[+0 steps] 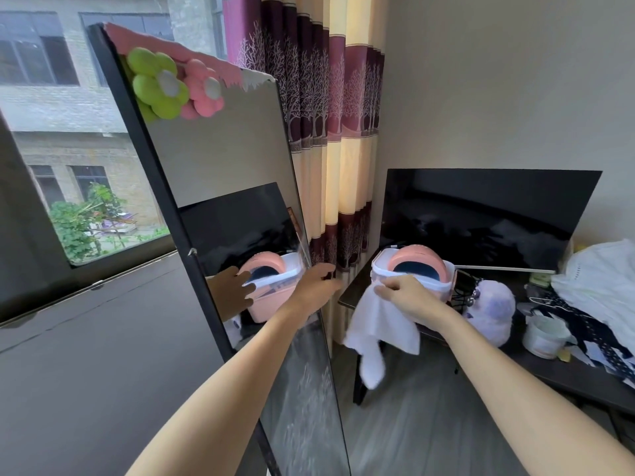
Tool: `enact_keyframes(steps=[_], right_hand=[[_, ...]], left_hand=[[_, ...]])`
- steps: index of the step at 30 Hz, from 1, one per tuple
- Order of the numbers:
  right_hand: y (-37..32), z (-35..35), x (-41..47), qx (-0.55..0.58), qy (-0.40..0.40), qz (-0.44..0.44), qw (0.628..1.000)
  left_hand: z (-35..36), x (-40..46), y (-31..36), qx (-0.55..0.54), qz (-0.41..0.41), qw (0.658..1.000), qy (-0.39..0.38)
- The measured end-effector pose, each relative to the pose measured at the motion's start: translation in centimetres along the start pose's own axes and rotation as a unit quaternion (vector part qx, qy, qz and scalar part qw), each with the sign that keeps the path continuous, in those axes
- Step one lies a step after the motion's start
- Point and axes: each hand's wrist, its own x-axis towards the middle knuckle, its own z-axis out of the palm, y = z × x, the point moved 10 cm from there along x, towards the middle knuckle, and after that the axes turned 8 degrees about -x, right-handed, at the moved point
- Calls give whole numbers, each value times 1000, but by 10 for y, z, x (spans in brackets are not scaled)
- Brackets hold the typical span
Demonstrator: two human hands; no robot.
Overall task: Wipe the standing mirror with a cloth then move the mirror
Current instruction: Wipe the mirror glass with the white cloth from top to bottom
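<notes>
At centre frame, the left hand [314,286] grips the right edge of the tall, black-framed standing mirror [220,159], which tilts across the left half. Just right of it, the right hand [409,298] pinches a white cloth [381,331] hanging clear of the glass. Behind, on the dark desk [556,379], a pink tub [414,269] holds something dark blue. No writing is legible.

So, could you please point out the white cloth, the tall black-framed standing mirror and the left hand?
white cloth [381,321]: head view, hanging middle.
tall black-framed standing mirror [220,159]: head view, upper glass.
left hand [314,286]: head view, back of hand.
</notes>
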Motion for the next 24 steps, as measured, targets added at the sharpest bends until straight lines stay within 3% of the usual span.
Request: enact_keyframes(steps=[4, 7, 11, 14, 17, 19, 21, 24], right_hand=[[-19, -18, 1, 137, 72, -53, 987], [-21, -20, 5, 196, 95, -56, 974], [-18, -8, 11, 286, 83, -36, 954], [-8, 29, 18, 449, -35, 32, 892], [-21, 56, 11, 497, -136, 27, 857], [-28, 59, 17, 526, -122, 16, 841], [-26, 51, 26, 532, -41, 32, 845], [-28, 41, 29, 504, 26, 59, 861]], left_hand=[[31, -9, -5, 16, 14, 991, -131], [40, -14, -6, -3, 23, 986, -162], [29, -8, -7, -66, 9, 992, -109], [12, -5, -3, -65, 2, 996, -62], [-5, -1, 5, -98, 18, 995, -14], [-21, -2, 12, -110, 30, 992, 48], [-38, -5, 27, -54, 82, 990, 105], [-43, -11, 50, 10, 159, 983, 96]])
